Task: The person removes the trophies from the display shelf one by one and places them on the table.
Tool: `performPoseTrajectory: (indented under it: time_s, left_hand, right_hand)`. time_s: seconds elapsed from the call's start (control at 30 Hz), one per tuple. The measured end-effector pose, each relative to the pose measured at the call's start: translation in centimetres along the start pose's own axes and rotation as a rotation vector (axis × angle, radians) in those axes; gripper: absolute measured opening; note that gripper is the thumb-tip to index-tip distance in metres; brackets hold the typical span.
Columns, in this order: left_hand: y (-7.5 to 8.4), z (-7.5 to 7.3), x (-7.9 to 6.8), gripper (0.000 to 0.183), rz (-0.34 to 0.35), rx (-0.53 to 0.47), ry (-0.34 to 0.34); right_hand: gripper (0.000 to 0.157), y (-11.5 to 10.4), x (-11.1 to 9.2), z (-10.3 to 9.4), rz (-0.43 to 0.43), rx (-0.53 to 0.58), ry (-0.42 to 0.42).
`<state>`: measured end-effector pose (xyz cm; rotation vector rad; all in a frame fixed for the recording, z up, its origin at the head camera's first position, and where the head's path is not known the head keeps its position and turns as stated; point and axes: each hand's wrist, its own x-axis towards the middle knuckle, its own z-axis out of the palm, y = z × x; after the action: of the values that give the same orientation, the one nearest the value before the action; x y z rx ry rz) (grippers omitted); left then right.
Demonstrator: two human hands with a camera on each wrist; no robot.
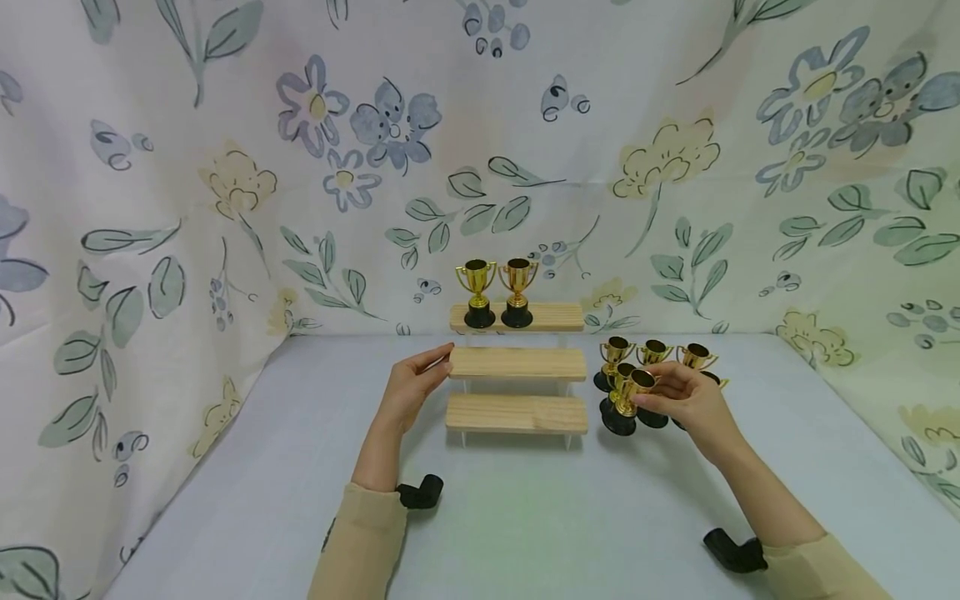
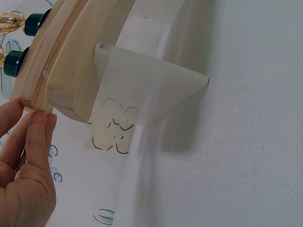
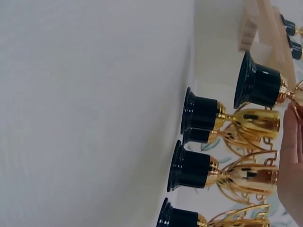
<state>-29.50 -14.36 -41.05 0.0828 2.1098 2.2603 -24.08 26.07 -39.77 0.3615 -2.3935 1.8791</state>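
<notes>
A three-tier wooden display stand (image 1: 517,363) with clear supports stands on the table. At the left end of its middle board (image 2: 71,71), my left hand (image 1: 412,387) pinches the edge between thumb and fingertips. My right hand (image 1: 686,408) holds a small gold trophy (image 1: 633,392) by its cup; its black base (image 3: 265,85) sits higher than those beside it in the right wrist view. Around that hand stand several more gold trophies (image 3: 194,165) with black bases, partly hidden behind the fingers. Two trophies, one of them a gold trophy (image 1: 477,292), stand on the top board's left half.
The white table (image 1: 300,517) reaches back to a floral cloth (image 1: 480,133) that hangs behind and along both sides. Black wrist mounts (image 1: 422,492) stick out from both sleeves. The lowest board (image 1: 517,414) juts out toward the front.
</notes>
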Motion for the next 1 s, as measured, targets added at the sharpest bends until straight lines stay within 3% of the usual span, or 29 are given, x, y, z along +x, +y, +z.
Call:
performPoseTrajectory:
  time_s: [0.2,0.47,1.0]
  left_hand:
    - [-0.06,-0.05,-0.03,0.045,-0.001,-0.005,-0.005]
    - [0.09,-0.03,-0.04,0.045,-0.002,0.003,0.002]
    - [0.17,0.08,-0.05,0.045,-0.009,0.001,0.012]
  right_hand:
    - [0.034,0.05,0.04,-0.16,0.066,-0.097,-0.009]
    - [0.051,0.12,0.34,-0.30,0.152,-0.170,-0.078]
    - [0.054,0.68,0.34,-0.48,0.176,-0.194,-0.105]
